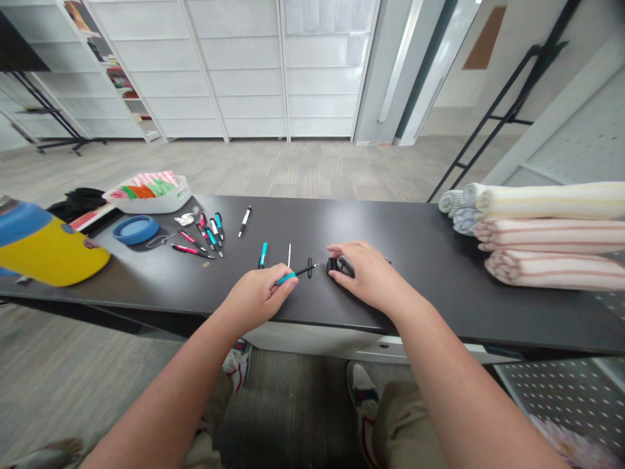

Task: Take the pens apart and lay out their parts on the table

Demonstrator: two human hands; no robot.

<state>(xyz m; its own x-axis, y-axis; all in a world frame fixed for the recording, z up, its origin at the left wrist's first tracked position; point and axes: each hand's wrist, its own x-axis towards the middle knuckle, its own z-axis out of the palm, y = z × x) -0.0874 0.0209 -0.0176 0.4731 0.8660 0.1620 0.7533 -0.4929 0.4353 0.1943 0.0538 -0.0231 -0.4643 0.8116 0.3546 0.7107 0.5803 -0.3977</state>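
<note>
My left hand (261, 294) is closed around a teal and black pen (299, 273), holding it just above the dark table (430, 260) with its tip pointing right. My right hand (365, 272) rests on the table just right of the pen tip, fingers curled over a small dark object (340, 265) that I cannot make out. A small black part (309, 267) lies under the pen. A thin white refill (290, 255) and a teal pen barrel (263, 255) lie just behind my left hand.
Several pens (208, 236) lie in a group at the left, with one white pen (245, 221) apart. A blue lid (135, 229), a white basket (149, 193) and a yellow-blue bottle (46, 247) stand further left. Rolled towels (547, 231) are stacked at the right.
</note>
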